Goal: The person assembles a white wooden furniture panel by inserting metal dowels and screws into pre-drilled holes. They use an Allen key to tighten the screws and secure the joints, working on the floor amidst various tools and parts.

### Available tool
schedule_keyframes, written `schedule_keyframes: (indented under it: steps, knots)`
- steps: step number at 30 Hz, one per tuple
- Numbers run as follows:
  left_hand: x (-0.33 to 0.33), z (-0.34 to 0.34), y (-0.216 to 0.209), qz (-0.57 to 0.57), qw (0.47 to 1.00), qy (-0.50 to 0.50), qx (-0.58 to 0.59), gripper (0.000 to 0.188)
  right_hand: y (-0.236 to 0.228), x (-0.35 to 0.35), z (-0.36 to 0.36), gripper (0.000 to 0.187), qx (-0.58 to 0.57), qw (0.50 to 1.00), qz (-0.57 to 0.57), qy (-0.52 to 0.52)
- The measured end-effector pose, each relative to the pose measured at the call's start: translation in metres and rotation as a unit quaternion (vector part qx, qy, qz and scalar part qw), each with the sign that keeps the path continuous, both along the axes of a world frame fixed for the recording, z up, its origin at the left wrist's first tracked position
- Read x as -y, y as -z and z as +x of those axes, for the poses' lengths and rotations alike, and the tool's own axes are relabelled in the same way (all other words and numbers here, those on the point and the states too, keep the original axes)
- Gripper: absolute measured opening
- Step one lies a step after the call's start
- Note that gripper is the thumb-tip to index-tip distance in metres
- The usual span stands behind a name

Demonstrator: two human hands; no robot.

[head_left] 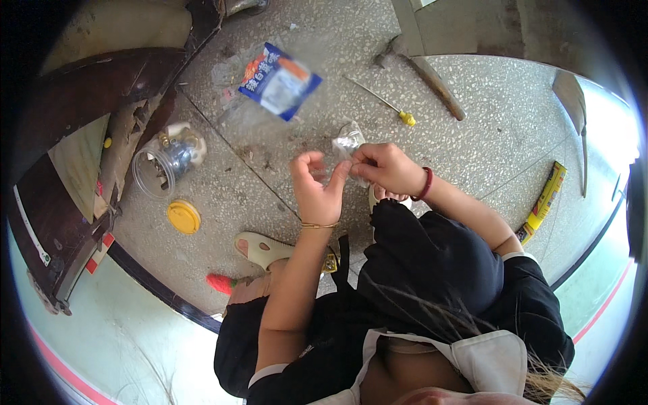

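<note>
A small clear plastic bag (349,140) with shiny contents hangs between my hands, above the floor in front of my feet. My right hand (393,169), wearing a red bracelet, pinches its edge with thumb and fingers. On the other side my left hand (316,187) has curled fingers, with its thumb against the film close to my right fingertips. Some translucent film shows between the left thumb and fingers. What the bag contains is too small to make out.
To the left lie a clear jar (169,162) of metal parts on its side and a yellow lid (183,217). Ahead are a blue food packet (280,81), a yellow-handled screwdriver (385,102) and a hammer (432,84). A yellow box (543,202) lies right. Worn wooden furniture (121,88) stands left.
</note>
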State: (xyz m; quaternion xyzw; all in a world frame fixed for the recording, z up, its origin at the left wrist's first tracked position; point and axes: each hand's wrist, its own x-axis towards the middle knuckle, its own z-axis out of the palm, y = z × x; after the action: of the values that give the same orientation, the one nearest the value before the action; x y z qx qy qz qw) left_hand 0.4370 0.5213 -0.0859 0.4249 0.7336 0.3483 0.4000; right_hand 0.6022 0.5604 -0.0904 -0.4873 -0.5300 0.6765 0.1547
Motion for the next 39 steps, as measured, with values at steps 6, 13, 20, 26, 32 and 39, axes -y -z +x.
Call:
schedule_keyframes:
  steps: [6,13,20,26,32,39]
  knots:
    - [0.004,0.006,0.014,-0.164,0.977,0.066,0.121,0.028,0.015,0.001,0.001,0.013,-0.022,0.997,-0.068,0.007]
    - [-0.014,0.011,0.004,-0.166,0.973,0.159,-0.032,0.035,0.021,0.000,0.011,0.017,-0.065,0.987,-0.142,0.021]
    - [-0.012,0.004,0.012,-0.132,0.968,0.205,-0.064,0.020,0.022,-0.007,0.013,0.015,-0.092,0.977,-0.192,0.026]
    - [-0.013,-0.001,0.009,-0.115,0.960,0.253,-0.047,0.014,0.023,-0.007,0.013,0.015,-0.014,0.999,-0.009,-0.037]
    - [-0.018,-0.010,0.014,-0.101,0.947,0.304,-0.017,0.011,0.019,-0.012,0.013,0.021,0.052,0.982,0.144,-0.114]
    - [-0.022,-0.011,0.017,-0.088,0.947,0.310,-0.009,0.012,0.016,-0.019,0.015,0.026,0.038,0.979,0.148,-0.136]
